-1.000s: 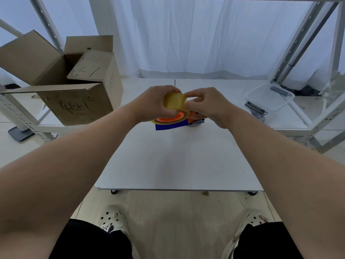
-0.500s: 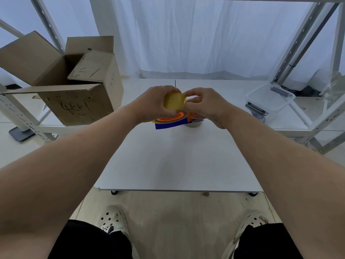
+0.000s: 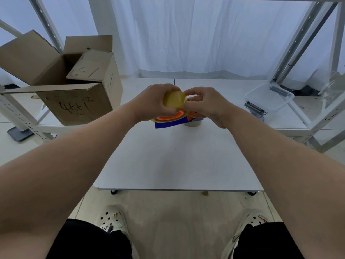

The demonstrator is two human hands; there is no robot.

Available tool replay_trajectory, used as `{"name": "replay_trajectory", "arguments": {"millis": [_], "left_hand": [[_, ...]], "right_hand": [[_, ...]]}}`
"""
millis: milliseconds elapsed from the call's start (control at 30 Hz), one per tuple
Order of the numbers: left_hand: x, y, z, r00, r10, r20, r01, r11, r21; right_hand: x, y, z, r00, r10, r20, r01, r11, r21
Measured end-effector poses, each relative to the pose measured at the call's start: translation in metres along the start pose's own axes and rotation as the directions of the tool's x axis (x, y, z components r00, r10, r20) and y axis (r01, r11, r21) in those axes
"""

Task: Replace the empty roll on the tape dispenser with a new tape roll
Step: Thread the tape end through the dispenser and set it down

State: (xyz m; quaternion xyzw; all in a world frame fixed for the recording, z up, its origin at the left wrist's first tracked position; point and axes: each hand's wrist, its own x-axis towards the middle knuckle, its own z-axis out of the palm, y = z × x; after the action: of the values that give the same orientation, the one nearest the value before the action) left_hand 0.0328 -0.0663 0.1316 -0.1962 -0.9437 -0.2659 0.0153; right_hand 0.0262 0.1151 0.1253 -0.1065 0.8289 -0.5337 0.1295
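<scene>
Above the white table (image 3: 173, 161) I hold a yellow tape roll (image 3: 173, 99) between both hands. My left hand (image 3: 152, 101) wraps its left side, and the fingertips of my right hand (image 3: 207, 105) pinch its right edge. Beneath the hands sits the tape dispenser (image 3: 172, 120), orange and blue with a yellow rim, mostly hidden. A pale, low roll (image 3: 192, 123) lies on the table under my right hand, partly covered.
An open cardboard box (image 3: 74, 86) stands on the shelf at the left. A clear plastic tub (image 3: 268, 99) sits at the right, with a metal clip (image 3: 254, 109) at its near side. Metal shelf posts flank both sides. My feet show below the table's front edge.
Both hands stay clasped on the yellow roll, with only slight finger shifts. The dispenser under them has not visibly moved.
</scene>
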Motion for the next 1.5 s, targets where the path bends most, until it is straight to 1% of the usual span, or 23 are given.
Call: {"name": "replay_trajectory", "arguments": {"millis": [167,267,333,400,567,700,833,967,1133,1267,1367,1500], "left_hand": [[-0.001,0.002,0.001,1.0,-0.001,0.009,0.001,1.0,-0.006],[0.001,0.003,0.002,0.999,-0.026,-0.021,0.026,1.0,-0.01],[0.004,0.005,0.004,0.996,-0.051,-0.07,0.051,0.999,0.001],[0.006,0.006,0.005,0.992,-0.071,-0.102,0.076,0.996,0.041],[0.007,0.004,0.008,0.984,-0.123,-0.127,0.132,0.989,0.07],[0.008,0.007,0.007,0.982,-0.132,-0.134,0.143,0.987,0.075],[0.008,0.009,0.007,0.986,-0.114,-0.125,0.13,0.984,0.124],[0.008,0.009,0.008,0.992,-0.064,-0.107,0.084,0.978,0.193],[0.007,0.012,0.012,0.995,-0.04,-0.088,0.059,0.974,0.218],[0.007,0.014,0.012,0.997,-0.026,-0.076,0.044,0.97,0.238],[0.007,0.014,0.012,0.997,-0.01,-0.075,0.027,0.972,0.233],[0.007,0.014,0.014,0.997,0.009,-0.074,0.008,0.975,0.221]], "right_hand": [[-0.001,0.002,-0.003,0.998,-0.024,-0.052,0.022,0.999,-0.035],[0.002,0.002,0.002,0.989,-0.013,-0.146,0.007,0.999,-0.04],[0.003,-0.001,0.006,0.976,-0.059,-0.209,0.046,0.997,-0.069],[0.004,-0.004,0.008,0.966,-0.122,-0.226,0.092,0.986,-0.138],[0.004,-0.004,0.005,0.964,-0.145,-0.224,0.081,0.959,-0.271],[0.003,-0.007,0.006,0.961,-0.149,-0.233,0.075,0.951,-0.3],[0.002,-0.011,0.007,0.965,-0.148,-0.215,0.063,0.932,-0.356],[0.004,-0.012,0.009,0.967,-0.144,-0.211,0.037,0.897,-0.441],[0.008,-0.015,0.011,0.973,-0.118,-0.2,-0.016,0.825,-0.565],[0.009,-0.017,0.014,0.97,-0.149,-0.191,-0.018,0.742,-0.67],[0.008,-0.013,0.016,0.971,-0.167,-0.17,-0.001,0.711,-0.704],[0.007,-0.01,0.013,0.975,-0.177,-0.134,0.033,0.711,-0.702]]}}
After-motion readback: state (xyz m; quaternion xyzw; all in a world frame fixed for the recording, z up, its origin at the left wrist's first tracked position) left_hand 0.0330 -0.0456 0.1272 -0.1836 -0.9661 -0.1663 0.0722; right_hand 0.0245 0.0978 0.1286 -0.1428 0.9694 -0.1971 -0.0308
